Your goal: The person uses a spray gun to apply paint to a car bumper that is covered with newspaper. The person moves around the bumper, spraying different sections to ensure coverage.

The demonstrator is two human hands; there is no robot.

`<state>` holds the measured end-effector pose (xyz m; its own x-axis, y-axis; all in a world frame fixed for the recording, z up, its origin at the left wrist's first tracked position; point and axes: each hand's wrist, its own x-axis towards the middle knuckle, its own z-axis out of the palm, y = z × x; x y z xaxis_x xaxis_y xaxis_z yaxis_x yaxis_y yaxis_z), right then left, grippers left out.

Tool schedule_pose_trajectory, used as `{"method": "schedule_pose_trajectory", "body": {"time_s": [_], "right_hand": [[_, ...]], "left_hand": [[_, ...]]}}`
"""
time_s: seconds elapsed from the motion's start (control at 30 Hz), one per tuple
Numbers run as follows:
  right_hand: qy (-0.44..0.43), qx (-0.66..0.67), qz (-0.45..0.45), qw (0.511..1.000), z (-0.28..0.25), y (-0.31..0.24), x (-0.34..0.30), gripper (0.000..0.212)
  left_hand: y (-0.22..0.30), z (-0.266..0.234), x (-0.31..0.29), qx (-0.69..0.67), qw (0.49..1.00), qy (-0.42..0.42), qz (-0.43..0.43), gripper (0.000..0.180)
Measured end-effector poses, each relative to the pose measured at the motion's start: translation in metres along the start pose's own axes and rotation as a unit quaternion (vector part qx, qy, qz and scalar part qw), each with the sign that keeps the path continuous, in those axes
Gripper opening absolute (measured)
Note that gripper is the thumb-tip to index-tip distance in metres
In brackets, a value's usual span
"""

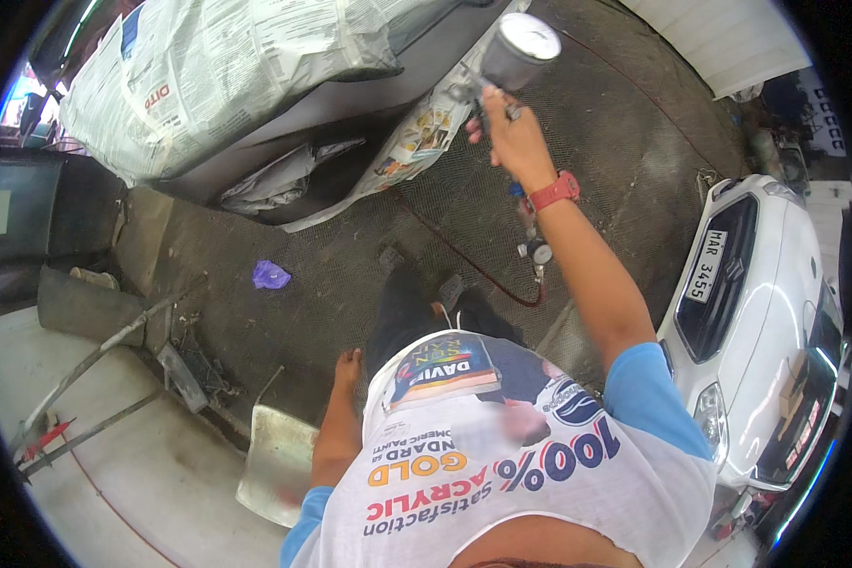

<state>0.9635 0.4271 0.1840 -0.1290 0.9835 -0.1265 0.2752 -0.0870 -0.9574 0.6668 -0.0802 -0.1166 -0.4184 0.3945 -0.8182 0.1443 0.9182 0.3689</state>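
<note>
My right hand (pixel 521 137), with a red watch on its wrist, is stretched forward and wrapped round the grip of a spray gun (pixel 518 59) with a large round cup on top. Below that wrist hangs a pressure gauge (pixel 538 252), joined to a dark red air hose (pixel 488 276). Ahead and to the left is a grey car bumper (pixel 350 114), its upper side masked with newspaper (pixel 218 80). The gun is close to its right end; whether they touch I cannot tell. Down beside my left thigh hangs my left hand (pixel 347 367), its fingers mostly hidden.
A white car (pixel 753 284) stands close on my right. A crumpled purple plastic bag (pixel 271 275) lies on the dark floor ahead. On the left are metal bars (pixel 95 355) and a curved panel (pixel 90 305). A pale chair-like panel (pixel 279 464) is near my left arm.
</note>
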Motion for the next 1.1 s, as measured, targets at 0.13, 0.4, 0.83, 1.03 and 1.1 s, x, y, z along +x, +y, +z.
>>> {"method": "schedule_pose_trajectory", "body": {"time_s": [0.13,0.4,0.83,1.03,1.1], "right_hand": [[-0.149,0.042,0.005,0.988,0.005,-0.021,-0.004,0.06],[-0.062,0.011,0.007,0.998,-0.029,-0.014,0.11,0.064],[0.074,-0.061,0.007,0.995,-0.126,-0.009,0.246,0.06],[0.019,-0.098,0.023,0.995,-0.136,-0.001,0.236,0.061],[-0.044,-0.065,0.039,0.996,-0.131,0.001,0.22,0.052]], "left_hand": [[0.023,0.018,0.006,0.058,0.998,-0.008,-0.006,0.063],[0.137,0.024,0.043,-0.01,1.0,-0.014,0.02,0.061],[0.298,0.011,0.074,0.028,0.997,-0.023,0.063,0.06],[0.315,0.026,0.055,0.065,0.997,0.002,0.039,0.06],[0.313,0.038,0.047,0.042,0.999,0.011,0.019,0.06]]}}
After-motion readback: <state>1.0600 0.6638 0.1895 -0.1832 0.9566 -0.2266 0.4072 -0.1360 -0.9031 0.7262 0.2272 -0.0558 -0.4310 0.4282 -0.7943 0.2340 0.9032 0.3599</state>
